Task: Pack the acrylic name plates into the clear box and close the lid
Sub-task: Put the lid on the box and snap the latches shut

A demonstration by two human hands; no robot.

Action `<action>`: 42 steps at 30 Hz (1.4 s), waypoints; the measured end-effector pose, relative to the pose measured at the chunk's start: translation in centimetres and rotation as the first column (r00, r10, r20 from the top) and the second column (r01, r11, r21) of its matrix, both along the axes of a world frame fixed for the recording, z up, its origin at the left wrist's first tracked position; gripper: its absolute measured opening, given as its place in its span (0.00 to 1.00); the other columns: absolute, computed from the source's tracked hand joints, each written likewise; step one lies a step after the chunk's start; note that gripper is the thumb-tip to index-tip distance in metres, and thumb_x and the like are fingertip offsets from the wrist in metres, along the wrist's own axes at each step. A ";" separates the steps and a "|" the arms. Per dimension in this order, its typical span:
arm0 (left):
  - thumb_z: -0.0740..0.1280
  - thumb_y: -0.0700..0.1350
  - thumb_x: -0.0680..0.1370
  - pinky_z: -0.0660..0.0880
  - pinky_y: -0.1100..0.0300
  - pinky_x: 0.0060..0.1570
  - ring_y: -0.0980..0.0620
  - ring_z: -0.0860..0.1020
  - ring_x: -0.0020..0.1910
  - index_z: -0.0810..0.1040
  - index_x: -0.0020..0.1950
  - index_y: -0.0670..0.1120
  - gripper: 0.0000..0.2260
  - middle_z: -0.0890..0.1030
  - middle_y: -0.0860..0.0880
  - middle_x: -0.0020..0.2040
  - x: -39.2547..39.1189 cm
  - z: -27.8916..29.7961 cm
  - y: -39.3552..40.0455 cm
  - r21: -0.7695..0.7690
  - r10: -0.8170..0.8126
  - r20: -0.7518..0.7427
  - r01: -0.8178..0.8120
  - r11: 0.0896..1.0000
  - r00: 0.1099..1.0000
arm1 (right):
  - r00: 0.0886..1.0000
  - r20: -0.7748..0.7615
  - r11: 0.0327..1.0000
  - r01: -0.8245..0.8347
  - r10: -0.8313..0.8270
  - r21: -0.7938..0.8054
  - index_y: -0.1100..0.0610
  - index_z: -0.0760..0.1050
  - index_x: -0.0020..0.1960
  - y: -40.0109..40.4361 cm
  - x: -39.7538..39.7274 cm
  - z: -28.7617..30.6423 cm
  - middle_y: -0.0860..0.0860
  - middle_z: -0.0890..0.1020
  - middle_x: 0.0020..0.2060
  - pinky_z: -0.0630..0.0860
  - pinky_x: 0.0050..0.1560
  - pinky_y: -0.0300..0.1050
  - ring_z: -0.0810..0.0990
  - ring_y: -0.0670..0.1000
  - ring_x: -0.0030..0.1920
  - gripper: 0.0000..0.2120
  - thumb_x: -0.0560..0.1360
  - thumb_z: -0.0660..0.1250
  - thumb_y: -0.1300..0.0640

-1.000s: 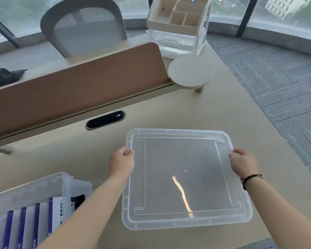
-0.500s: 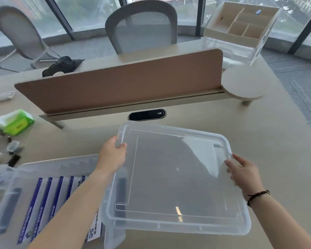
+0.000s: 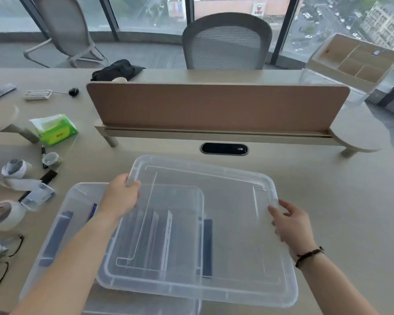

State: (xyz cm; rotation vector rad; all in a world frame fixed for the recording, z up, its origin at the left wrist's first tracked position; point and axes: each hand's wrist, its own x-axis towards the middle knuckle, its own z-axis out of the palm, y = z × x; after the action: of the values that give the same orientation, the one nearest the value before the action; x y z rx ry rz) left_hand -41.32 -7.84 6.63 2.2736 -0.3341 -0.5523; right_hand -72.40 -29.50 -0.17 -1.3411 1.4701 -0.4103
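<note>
I hold a clear plastic lid [image 3: 228, 223] flat in the air, partly over the clear box [image 3: 62, 214] at the lower left. My left hand [image 3: 121, 196] grips the lid's far left corner. My right hand [image 3: 291, 226] rests against its right edge with the fingers spread. Inside the box, acrylic name plates [image 3: 162, 237] with dark blue strips stand in a row, seen blurred through the lid. The lid's right half hangs past the box over the table.
A brown desk divider [image 3: 214, 108] stands behind the lid, with a black cable port [image 3: 223, 148] in front of it. Tape rolls [image 3: 0, 214], glasses [image 3: 5, 258], a green tissue pack [image 3: 55, 130] and small items lie on the left. Chairs stand beyond the desk.
The lid has travelled left with both hands and now overlaps the box. The view has swung left, showing more of the box and the clutter beside it.
</note>
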 end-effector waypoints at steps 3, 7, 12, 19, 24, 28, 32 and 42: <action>0.62 0.44 0.79 0.74 0.52 0.39 0.46 0.77 0.31 0.77 0.48 0.48 0.05 0.80 0.45 0.38 3.1 0.0 3.6 0.004 0.023 0.001 -0.023 1.000 1.000 | 0.998 -0.030 0.998 -0.058 0.058 -0.016 0.52 0.74 0.67 3.0 3.0 0.6 0.55 0.81 0.36 0.71 0.29 0.44 0.75 0.52 0.28 0.21 0.74 0.70 0.51; 0.61 0.43 0.80 0.71 0.55 0.36 0.45 0.76 0.30 0.77 0.48 0.44 0.06 0.79 0.43 0.37 7.0 -0.2 8.2 0.022 0.065 -0.023 -0.065 0.998 0.998 | 0.989 -0.036 0.990 -0.142 0.141 -0.020 0.51 0.72 0.70 6.9 6.9 1.5 0.54 0.79 0.35 0.72 0.30 0.45 0.75 0.51 0.29 0.23 0.75 0.69 0.51; 0.61 0.44 0.80 0.73 0.52 0.41 0.42 0.78 0.36 0.78 0.44 0.39 0.11 0.82 0.41 0.38 10.0 -0.8 12.7 0.075 0.077 0.002 -0.077 0.994 0.997 | 0.967 -0.130 0.968 -0.232 0.220 -0.091 0.52 0.70 0.72 11.1 10.7 2.9 0.53 0.77 0.32 0.79 0.37 0.52 0.76 0.51 0.31 0.24 0.76 0.67 0.51; 0.61 0.45 0.79 0.71 0.52 0.40 0.41 0.77 0.39 0.75 0.37 0.43 0.12 0.79 0.44 0.34 12.9 -3.3 17.0 0.150 0.021 0.078 -0.032 0.988 0.997 | 0.944 -0.244 0.944 -0.271 0.222 -0.189 0.56 0.78 0.60 15.9 13.8 4.1 0.53 0.73 0.30 0.77 0.40 0.52 0.77 0.62 0.35 0.13 0.77 0.66 0.54; 0.61 0.46 0.79 0.64 0.52 0.37 0.41 0.72 0.38 0.68 0.30 0.46 0.17 0.75 0.43 0.34 13.7 -4.6 18.0 0.209 -0.100 0.162 0.065 0.976 0.982 | 0.936 -0.316 0.932 -0.245 0.155 -0.269 0.66 0.74 0.55 17.1 14.4 4.2 0.53 0.71 0.27 0.74 0.40 0.51 0.76 0.60 0.35 0.14 0.78 0.63 0.55; 0.60 0.46 0.80 0.63 0.53 0.33 0.43 0.72 0.36 0.71 0.32 0.42 0.17 0.75 0.45 0.32 13.7 -5.0 18.2 0.237 -0.172 0.170 0.130 0.963 0.970 | 0.920 -0.374 0.925 -0.236 0.114 -0.299 0.62 0.77 0.50 17.5 14.6 4.1 0.51 0.73 0.26 0.71 0.36 0.49 0.76 0.59 0.36 0.11 0.79 0.62 0.54; 0.60 0.48 0.81 0.61 0.54 0.31 0.48 0.71 0.35 0.68 0.32 0.45 0.17 0.74 0.45 0.33 13.6 -5.3 18.1 0.184 -0.162 0.173 0.130 0.974 0.971 | 0.864 -0.494 0.890 -0.294 0.092 -0.348 0.52 0.66 0.35 17.6 14.8 3.6 0.50 0.73 0.29 0.65 0.31 0.47 0.72 0.54 0.32 0.14 0.79 0.59 0.52; 0.58 0.52 0.82 0.64 0.55 0.33 0.49 0.73 0.37 0.73 0.39 0.46 0.15 0.76 0.47 0.34 13.4 -6.0 18.3 0.107 -0.185 0.150 0.170 0.980 0.971 | 0.825 -0.558 0.899 -0.307 0.087 -0.313 0.58 0.72 0.64 17.4 14.8 2.2 0.55 0.74 0.56 0.68 0.44 0.48 0.73 0.57 0.45 0.17 0.81 0.56 0.51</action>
State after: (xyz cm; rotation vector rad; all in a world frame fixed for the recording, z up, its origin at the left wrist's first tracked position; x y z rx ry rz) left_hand -27.96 10.43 0.63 2.3994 -0.6078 -0.4862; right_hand -57.56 -12.06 1.98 -2.0405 1.7257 -0.1985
